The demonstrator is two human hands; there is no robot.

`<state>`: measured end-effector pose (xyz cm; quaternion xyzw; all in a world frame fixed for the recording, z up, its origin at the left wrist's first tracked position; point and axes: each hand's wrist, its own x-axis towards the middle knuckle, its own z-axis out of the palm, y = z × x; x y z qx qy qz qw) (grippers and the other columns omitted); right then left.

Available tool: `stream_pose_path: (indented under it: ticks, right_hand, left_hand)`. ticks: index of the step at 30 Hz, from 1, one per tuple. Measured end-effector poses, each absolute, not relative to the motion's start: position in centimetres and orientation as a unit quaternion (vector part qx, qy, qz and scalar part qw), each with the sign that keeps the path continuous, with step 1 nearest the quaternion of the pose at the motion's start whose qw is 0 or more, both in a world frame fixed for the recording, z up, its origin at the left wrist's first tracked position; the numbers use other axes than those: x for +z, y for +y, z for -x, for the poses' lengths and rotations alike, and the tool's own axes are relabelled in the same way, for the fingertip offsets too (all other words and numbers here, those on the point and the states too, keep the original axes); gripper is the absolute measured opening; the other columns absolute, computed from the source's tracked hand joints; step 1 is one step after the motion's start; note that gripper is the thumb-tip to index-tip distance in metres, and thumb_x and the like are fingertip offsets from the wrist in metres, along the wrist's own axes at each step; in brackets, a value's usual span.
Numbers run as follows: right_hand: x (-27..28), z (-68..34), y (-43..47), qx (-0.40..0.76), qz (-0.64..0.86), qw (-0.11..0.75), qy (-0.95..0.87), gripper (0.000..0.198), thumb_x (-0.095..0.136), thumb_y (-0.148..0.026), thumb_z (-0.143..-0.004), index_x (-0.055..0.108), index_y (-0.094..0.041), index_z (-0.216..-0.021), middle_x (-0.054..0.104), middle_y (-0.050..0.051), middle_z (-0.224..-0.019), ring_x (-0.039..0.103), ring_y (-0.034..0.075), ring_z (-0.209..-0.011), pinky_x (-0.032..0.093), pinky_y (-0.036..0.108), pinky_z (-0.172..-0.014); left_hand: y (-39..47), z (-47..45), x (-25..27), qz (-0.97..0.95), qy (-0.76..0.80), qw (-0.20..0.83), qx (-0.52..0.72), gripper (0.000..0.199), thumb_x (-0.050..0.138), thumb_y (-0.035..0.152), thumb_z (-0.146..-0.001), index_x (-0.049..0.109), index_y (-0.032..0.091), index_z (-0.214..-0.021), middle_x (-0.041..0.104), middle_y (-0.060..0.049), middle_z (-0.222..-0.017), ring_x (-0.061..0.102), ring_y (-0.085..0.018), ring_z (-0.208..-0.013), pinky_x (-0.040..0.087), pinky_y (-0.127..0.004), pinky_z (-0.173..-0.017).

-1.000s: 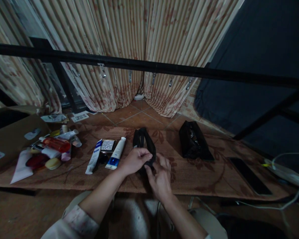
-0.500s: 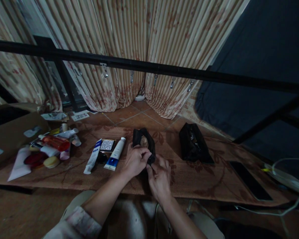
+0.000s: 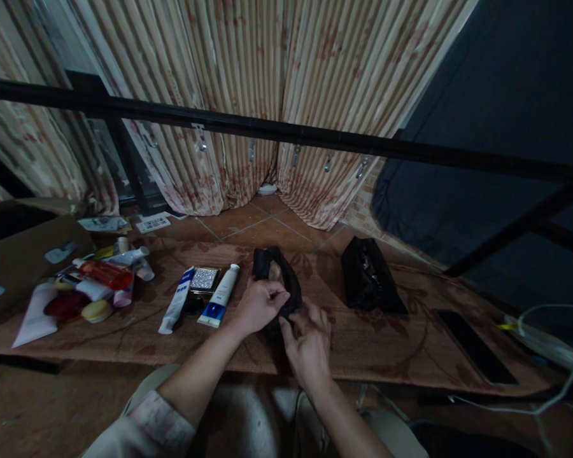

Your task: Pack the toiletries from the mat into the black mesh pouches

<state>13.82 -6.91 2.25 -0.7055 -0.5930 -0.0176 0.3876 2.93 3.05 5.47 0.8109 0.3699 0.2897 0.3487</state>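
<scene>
A small black pouch lies on the brown patterned cloth in front of me, its mouth parted to show something tan inside. My left hand pinches the pouch's near edge between thumb and fingers. On the other side, my right hand grips the same edge with bent fingers. Left of the hands lie a white tube with a blue end, a glittery square compact, a round black item and a white-and-blue tube.
A heap of cosmetics lies at the left beside a cardboard box. To the right stand another black pouch and a dark phone. A black rail crosses before the curtains. Clear plastic and a cable are far right.
The pouch's opening has widened and its right side bulges outward. My hands have shifted slightly apart at its edge. The other things stay in place.
</scene>
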Motion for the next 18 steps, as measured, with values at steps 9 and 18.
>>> stream_pose_path:
  ticks: [9,18]
  right_hand:
    - [2.25,-13.79,-6.68,-0.035,0.694,0.435,-0.572,0.016,0.058,-0.036,-0.079,0.065,-0.023,-0.075,0.053,0.007,-0.112,0.046,0.024,-0.105,0.036,0.042,-0.087]
    - [2.26,-13.25,-6.30,-0.040,0.711,0.405,-0.574,0.010,0.056,-0.027,-0.078,0.063,-0.021,-0.077,0.053,0.009,-0.115,0.044,0.026,-0.108,0.035,0.044,-0.091]
  left_hand:
    - [2.96,-2.60,5.17,-0.789,0.345,0.410,0.301,0.027,0.049,0.034,-0.081,0.064,0.015,-0.070,0.062,0.000,-0.063,0.054,-0.011,-0.059,0.039,-0.020,-0.055]
    - [2.87,-2.91,4.82,-0.784,0.356,0.401,0.313,0.025,0.051,0.033,-0.080,0.063,0.016,-0.067,0.063,0.000,-0.061,0.054,-0.011,-0.057,0.038,-0.021,-0.054]
